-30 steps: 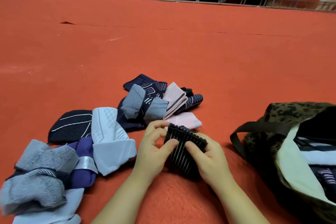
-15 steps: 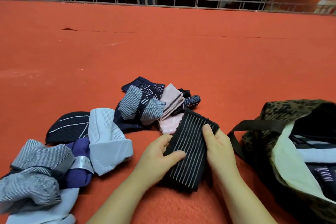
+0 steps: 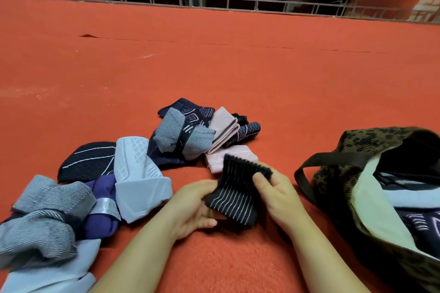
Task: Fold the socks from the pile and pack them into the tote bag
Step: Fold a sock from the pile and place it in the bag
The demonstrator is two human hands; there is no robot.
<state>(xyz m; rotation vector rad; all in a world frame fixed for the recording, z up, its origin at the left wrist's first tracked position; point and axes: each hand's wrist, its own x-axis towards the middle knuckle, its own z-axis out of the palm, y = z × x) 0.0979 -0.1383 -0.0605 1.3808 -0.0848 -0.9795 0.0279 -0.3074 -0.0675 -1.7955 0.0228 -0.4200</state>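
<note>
A black sock [image 3: 238,194] with thin white stripes is held between both hands just above the red carpet [image 3: 238,74], near the lower middle of the view. The left hand [image 3: 194,207] is placed under the sock's near-left edge, palm turned up, with the fingers loosely curled and the thumb laid along the cloth. The right hand [image 3: 277,194] is closed on the sock's right side; its thumb is pressed on top of the fabric and the remaining fingers are tucked beneath. The sock's far edge is seen raised and bent over toward the right hand, so it appears to be partly folded, though the underside is hidden and the fold cannot be confirmed.

A pile of socks [image 3: 100,188] is spread on the carpet to the left and beyond the hands. In it are noted grey striped pieces, a pale blue sock [image 3: 138,173], a purple one, dark navy patterned ones and a pink sock [image 3: 225,129]. A second pink piece lies just behind the held sock, touching or nearly touching it.

The tote bag [image 3: 357,150], of dark mottled fabric with a pale lining, is set to the right, close to the right hand but apart from it. Its mouth is open and folded socks are seen inside. One dark strap [image 3: 309,166] is looped toward the hands.
</note>
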